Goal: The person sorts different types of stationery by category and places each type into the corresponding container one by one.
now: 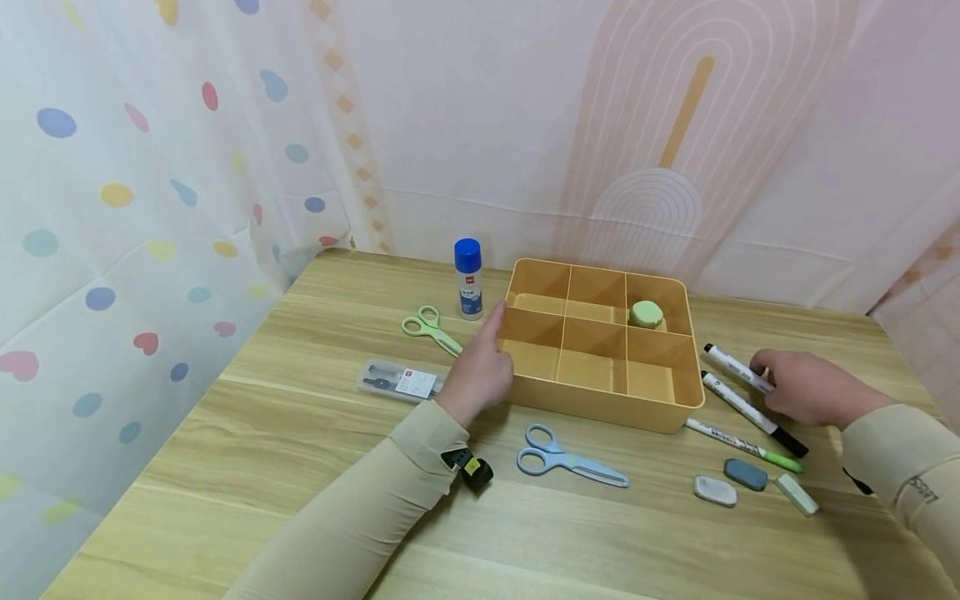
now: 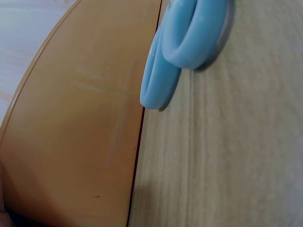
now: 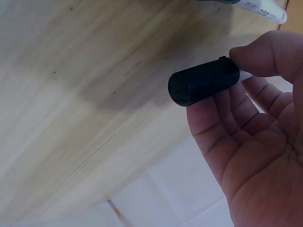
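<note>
My right hand (image 1: pixel 810 387) pinches a white marker (image 1: pixel 738 368) at the right of the table. In the right wrist view its black cap (image 3: pixel 203 82) lies between thumb and fingers. A second marker (image 1: pixel 738 404) with a black cap and a slimmer green-capped marker (image 1: pixel 738 443) lie nearby. My left hand (image 1: pixel 480 375) touches the left side of the orange compartment box (image 1: pixel 592 403), index finger straight along its wall. A small rounded light green thing (image 1: pixel 646 314) sits in the back right compartment. Blue scissors (image 1: pixel 570 462) lie before the box, their handles (image 2: pixel 194 33) showing in the left wrist view.
Left of the box stand a blue-capped glue bottle (image 1: pixel 468 279), green scissors (image 1: pixel 431 327) and a clear case holding a compass (image 1: pixel 397 380). At front right lie a blue-grey oblong (image 1: pixel 746 473), a pale grey oblong (image 1: pixel 715 490) and a pale green block (image 1: pixel 797 494). Curtains hang behind.
</note>
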`<state>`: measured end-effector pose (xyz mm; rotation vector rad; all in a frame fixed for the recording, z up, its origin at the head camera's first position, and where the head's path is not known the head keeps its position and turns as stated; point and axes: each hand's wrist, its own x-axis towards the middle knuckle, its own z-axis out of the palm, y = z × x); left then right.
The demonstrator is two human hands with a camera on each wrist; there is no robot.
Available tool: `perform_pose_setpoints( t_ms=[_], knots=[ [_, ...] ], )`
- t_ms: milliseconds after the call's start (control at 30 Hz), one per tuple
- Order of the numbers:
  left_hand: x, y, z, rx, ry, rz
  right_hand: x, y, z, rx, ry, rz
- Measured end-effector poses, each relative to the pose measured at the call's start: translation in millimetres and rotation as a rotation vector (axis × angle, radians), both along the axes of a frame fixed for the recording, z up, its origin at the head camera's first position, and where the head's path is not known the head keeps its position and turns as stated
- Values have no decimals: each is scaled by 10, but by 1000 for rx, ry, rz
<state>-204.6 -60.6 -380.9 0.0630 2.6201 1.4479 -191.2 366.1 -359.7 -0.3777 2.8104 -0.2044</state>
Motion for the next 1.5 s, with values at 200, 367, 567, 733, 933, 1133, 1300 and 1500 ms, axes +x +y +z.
perform_pose_setpoints(
  t_ms=[200, 367, 567, 733, 933, 1133, 1300, 1500],
  knots=[
    [5, -2, 8, -9, 3, -1, 7, -9, 45, -10, 27, -2],
    [8, 2, 12, -17, 1, 0, 21, -33, 91, -22, 44, -5],
    [5, 1, 14, -12, -8, -2, 33, -56, 160, -36, 80, 8],
    [4, 2, 9, -17, -6, 2, 40, -92, 237, -60, 94, 6],
    [-3, 4, 2, -28, -10, 5, 65, -198, 313, -96, 67, -17],
    [-1, 4, 4, -30, -10, 6, 116, -343, 397, -106, 68, -15],
    [-1, 5, 2, -28, -8, 7, 141, -443, 455, -93, 79, 0],
    [-5, 3, -1, -28, -4, 6, 158, -525, 493, -75, 107, 27]
  ],
)
